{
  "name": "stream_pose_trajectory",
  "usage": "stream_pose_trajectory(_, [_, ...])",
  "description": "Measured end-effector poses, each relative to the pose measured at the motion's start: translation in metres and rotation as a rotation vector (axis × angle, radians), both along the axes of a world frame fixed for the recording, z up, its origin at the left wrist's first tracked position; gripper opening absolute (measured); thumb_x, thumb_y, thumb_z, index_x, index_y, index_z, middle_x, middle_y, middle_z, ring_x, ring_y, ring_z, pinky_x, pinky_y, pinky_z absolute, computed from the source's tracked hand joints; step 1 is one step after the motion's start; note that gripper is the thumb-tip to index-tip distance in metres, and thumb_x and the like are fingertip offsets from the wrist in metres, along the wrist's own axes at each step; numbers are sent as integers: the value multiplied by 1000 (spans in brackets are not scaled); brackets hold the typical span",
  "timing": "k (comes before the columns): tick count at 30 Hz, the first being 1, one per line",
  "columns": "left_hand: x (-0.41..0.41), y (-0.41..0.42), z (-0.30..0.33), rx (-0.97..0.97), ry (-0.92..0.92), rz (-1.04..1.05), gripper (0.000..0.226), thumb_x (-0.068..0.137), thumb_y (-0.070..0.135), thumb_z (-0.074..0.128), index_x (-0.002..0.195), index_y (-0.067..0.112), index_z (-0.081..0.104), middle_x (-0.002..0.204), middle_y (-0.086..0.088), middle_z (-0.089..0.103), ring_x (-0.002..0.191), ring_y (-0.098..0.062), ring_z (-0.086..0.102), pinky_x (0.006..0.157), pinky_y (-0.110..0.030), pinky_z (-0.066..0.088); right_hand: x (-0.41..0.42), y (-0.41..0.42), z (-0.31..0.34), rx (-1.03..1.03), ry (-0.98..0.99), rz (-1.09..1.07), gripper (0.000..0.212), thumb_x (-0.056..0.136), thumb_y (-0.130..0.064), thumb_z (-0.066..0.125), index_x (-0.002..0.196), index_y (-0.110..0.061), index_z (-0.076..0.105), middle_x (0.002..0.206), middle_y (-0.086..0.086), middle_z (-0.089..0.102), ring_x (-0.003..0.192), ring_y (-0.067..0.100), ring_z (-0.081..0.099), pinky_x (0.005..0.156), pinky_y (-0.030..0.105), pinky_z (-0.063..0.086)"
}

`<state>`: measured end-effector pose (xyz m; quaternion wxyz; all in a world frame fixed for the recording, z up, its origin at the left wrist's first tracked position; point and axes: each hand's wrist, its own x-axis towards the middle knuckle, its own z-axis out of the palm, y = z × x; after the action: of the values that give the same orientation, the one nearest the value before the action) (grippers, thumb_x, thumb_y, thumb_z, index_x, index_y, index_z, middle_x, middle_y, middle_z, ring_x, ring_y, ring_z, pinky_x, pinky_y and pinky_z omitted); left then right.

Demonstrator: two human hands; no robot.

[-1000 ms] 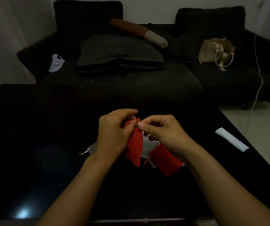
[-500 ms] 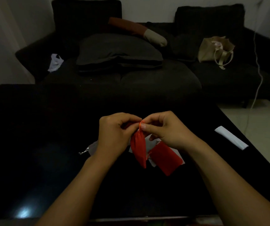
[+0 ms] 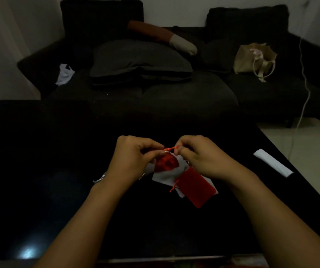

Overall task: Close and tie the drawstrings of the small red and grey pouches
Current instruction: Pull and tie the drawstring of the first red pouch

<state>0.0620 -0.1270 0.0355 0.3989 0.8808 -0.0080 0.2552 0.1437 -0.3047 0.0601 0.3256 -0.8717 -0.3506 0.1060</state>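
We hold the red pouch (image 3: 166, 162) above the table (image 3: 39, 171), left hand (image 3: 134, 159) pinching its neck, right hand (image 3: 199, 157) pinching the cord (image 3: 171, 148). We should draw the cord outward evenly, keeping the neck gathered, before knotting.

Dim room beyond my black table (image 3: 39, 171), with the dark sofa (image 3: 174, 97) as my marker.

From here I see a large grey cushion (image 3: 136, 60) lying on the sofa's seat toward its left half, a brown and cream bolster (image 3: 165, 39) leaning against the backrest just behind it, a white plastic bag (image 3: 64, 73) by the left armrest, and a beige tote bag (image 3: 254, 59) on the right seat. A white cable (image 3: 306, 89) hangs down past the sofa's right end. Nearer me, to the sofa's right, a folded white paper strip (image 3: 273, 165) lies on the table.
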Motion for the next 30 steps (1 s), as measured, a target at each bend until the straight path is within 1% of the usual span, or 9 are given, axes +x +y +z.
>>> stream_pose_trajectory(3, [0,8,2,-202,108,-8,16,86,6,70,86,20,77,68,-2,73,59,-10,69,57,-17,54,4,-3,1,429,476,-183,27,96,-6,44,76,-5,62,75,7,63,64,13,55,54,23,41])
stream_pose_trajectory(7, [-3,9,6,-462,228,-140,22,100,12,52,89,11,71,58,0,56,46,-8,48,42,-19,40,-1,-6,1,985,1052,-126,25,92,-14,44,67,-11,46,101,13,72,61,11,50,50,21,37])
stream_pose_trajectory(12, [-1,-16,13,-840,382,-266,36,104,32,39,77,15,56,61,-4,33,46,-7,25,41,-18,19,-11,14,-2,1170,1288,67,23,88,-22,47,65,-17,49,78,4,66,51,8,43,55,20,27])
stream_pose_trajectory(15, [0,-19,11,-701,351,-253,36,99,40,48,76,19,65,71,-14,49,56,-16,33,47,-21,23,-13,21,-5,1083,1260,36,27,93,-23,43,67,-17,49,62,-2,48,44,7,36,51,21,17])
stream_pose_trajectory(18, [2,-14,11,-698,230,-162,41,101,25,49,61,18,45,52,-3,35,46,-13,29,44,-23,20,-11,17,3,988,1151,-33,25,94,-17,40,69,-16,42,60,-2,38,44,6,24,41,18,14])
stream_pose_trajectory(21, [3,-15,12,-704,199,-149,43,102,24,47,61,19,35,51,2,25,44,-10,23,45,-24,17,-10,17,7,914,911,-119,28,95,-12,39,67,-14,40,59,1,35,47,9,22,39,19,20])
stream_pose_trajectory(25, [5,-16,7,-691,242,-211,35,101,33,47,79,6,51,53,-2,30,41,-12,29,40,-22,23,-12,19,-1,801,743,-143,29,96,-18,56,68,-15,47,56,3,38,46,12,33,42,24,33])
stream_pose_trajectory(27, [5,-14,5,-697,269,-231,30,101,33,47,86,7,54,55,-3,34,43,-11,32,38,-21,27,-9,11,-2,603,514,-97,16,91,-19,68,82,-12,56,57,4,47,47,12,45,45,25,41])
stream_pose_trajectory(30, [5,-10,5,-717,304,-210,34,102,29,46,71,15,45,58,-1,32,46,-11,32,38,-21,29,-2,-3,0,263,106,20,15,86,-26,74,99,-19,70,68,-3,67,61,6,64,60,27,54])
